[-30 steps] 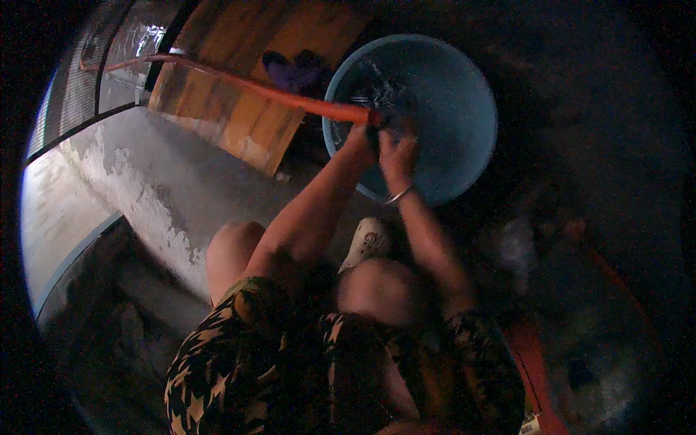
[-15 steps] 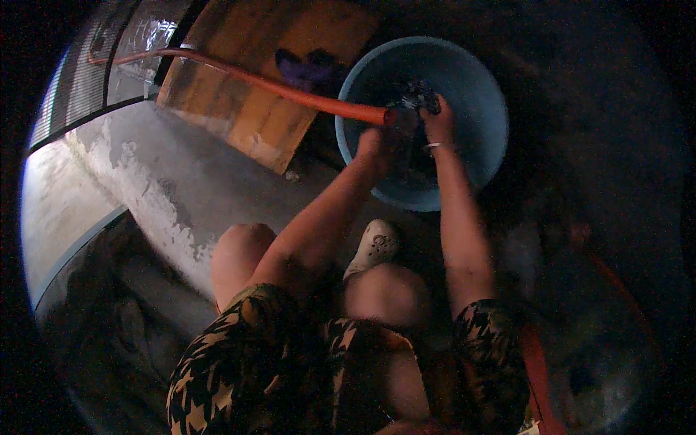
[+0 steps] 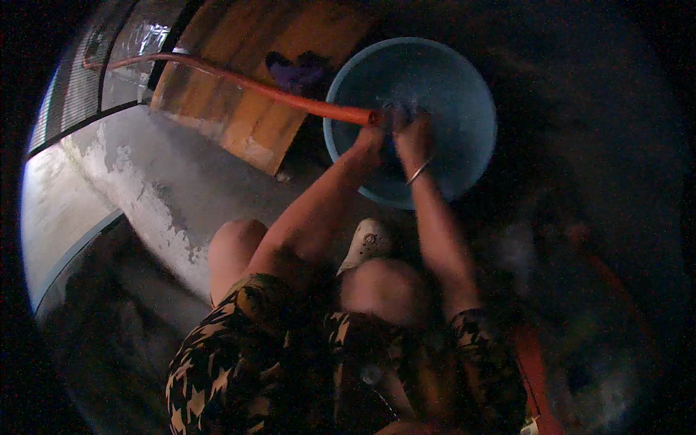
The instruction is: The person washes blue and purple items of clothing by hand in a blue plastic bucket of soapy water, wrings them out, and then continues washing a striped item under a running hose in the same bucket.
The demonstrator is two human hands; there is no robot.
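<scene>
A round blue basin stands on the floor ahead of me, and both my hands are over it. My left hand is closed just below the open end of an orange hose, at the basin's left side. Close beside it, my right hand is curled, with a light bracelet on its wrist. Something dark and wet-looking is at the fingers of both hands. Blur and dim light hide its kind.
The hose runs over an orange-brown board from a slatted screen at the upper left. A dark purple thing lies on the board. My knees and a pale clog are near the basin. A red strip shows at lower right.
My right hand has moved left and a little nearer, up beside my left hand. The dark bunched thing at its fingers is now mostly hidden. The basin and hose appear slightly further left in view.
</scene>
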